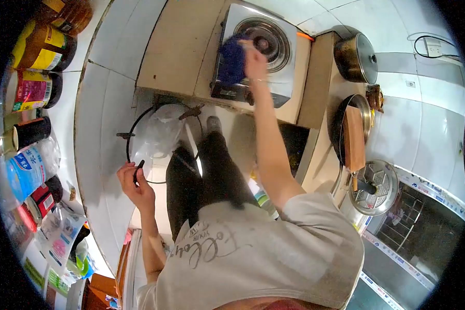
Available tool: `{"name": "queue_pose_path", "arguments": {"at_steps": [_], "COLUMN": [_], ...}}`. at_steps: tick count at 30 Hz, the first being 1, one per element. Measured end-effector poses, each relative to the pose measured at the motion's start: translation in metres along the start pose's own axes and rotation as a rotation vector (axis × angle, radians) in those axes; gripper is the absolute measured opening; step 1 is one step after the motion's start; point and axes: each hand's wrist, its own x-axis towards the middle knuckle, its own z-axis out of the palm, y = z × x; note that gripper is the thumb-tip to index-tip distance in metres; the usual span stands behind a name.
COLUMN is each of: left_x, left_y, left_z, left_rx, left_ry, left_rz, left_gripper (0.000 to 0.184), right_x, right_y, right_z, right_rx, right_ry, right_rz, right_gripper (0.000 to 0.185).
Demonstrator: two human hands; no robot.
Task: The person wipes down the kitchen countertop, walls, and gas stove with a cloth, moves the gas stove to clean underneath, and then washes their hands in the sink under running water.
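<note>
In the head view, my left hand (138,188) is closed on one prong of a round black pan support (192,112), holding it up on the left. Through this ring a clear plastic bag (157,126) shows near the floor. My right hand (256,64) reaches forward and is closed on a dark blue cloth (232,59), slightly smeared by motion. The cloth lies over the left part of a steel gas stove (280,80), beside its round burner (264,43), which has no support on it.
Several jars (33,90) and packets line a ledge at the left. On the right stand a lidded pot (355,57), a pan (341,129) with a wooden board (354,137) against it, and a round metal lid (387,191). My legs stand below the counter edge.
</note>
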Motion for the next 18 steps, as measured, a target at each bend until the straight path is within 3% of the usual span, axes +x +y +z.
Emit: {"name": "queue_pose_path", "arguments": {"at_steps": [3,5,6,8,11,13,14,17,18], "left_x": [0.000,-0.001,0.000,-0.002,-0.002,0.001,0.003,0.008,0.010], "left_y": [-0.005,-0.009,-0.011,-0.017,-0.014,-0.010,-0.008,-0.007,-0.006], "left_z": [0.001,0.001,0.001,0.003,0.002,0.004,0.004,-0.001,-0.001], "left_rx": [0.006,-0.002,-0.011,-0.011,0.024,0.057,0.053,0.080,0.087], "left_ry": [0.006,-0.004,-0.018,-0.019,-0.042,-0.038,-0.046,-0.064,-0.069], "left_rz": [0.017,0.016,0.016,-0.012,-0.020,-0.012,-0.003,0.041,0.049], "left_gripper": [0.010,0.009,0.009,0.009,0.009,0.010,0.010,0.010,0.010], "right_x": [-0.017,-0.030,-0.037,-0.036,-0.010,0.006,0.018,-0.007,0.001], "right_y": [0.015,0.044,0.035,0.043,0.025,0.011,0.018,-0.028,-0.002], "right_z": [-0.046,-0.056,-0.038,0.005,0.059,0.066,0.067,0.001,-0.026], "right_rx": [-0.014,-0.805,-0.826,-0.715,-0.599,-0.079,0.157,0.464,0.189], "right_ry": [0.074,0.273,0.234,0.231,0.014,-0.144,-0.181,-0.157,-0.073], "right_rz": [-0.120,-0.166,-0.147,-0.293,-0.209,0.087,0.222,0.334,0.190], "right_gripper": [0.037,0.037,0.036,0.030,0.030,0.040,0.043,0.042,0.041]}}
